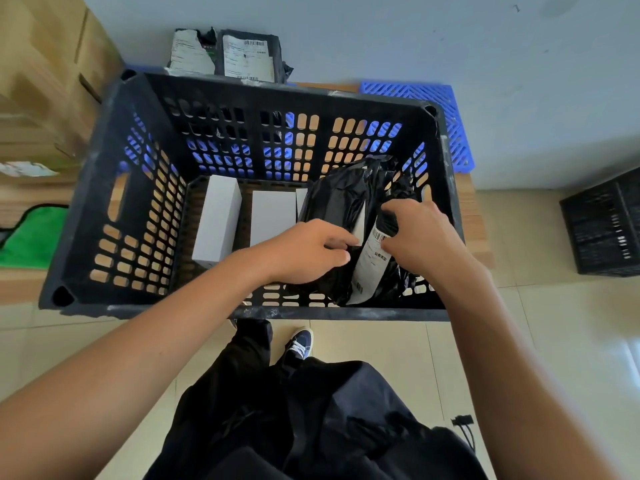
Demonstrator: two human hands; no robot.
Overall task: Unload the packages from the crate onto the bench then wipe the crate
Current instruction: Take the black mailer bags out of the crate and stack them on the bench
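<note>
A black slotted plastic crate [104, 188] stands on a low wooden bench [20, 285]. Inside it lie white boxes, one tall [218, 220] and one flatter [272, 216], plus a black plastic mailer bag with a white barcode label [341, 199] at the right. My left hand [308, 251] grips the bag's left side, fingers curled into the plastic. My right hand [415, 233] grips its right side near the label. Two black labelled packages [228, 55] lie on the bench behind the crate.
A green cloth [27, 237] lies on the bench left of the crate. Cardboard boxes [45, 64] are stacked at the far left. A blue plastic grid pallet [440, 109] lies behind on the right. A second black crate [602, 226] sits on the tiled floor at right.
</note>
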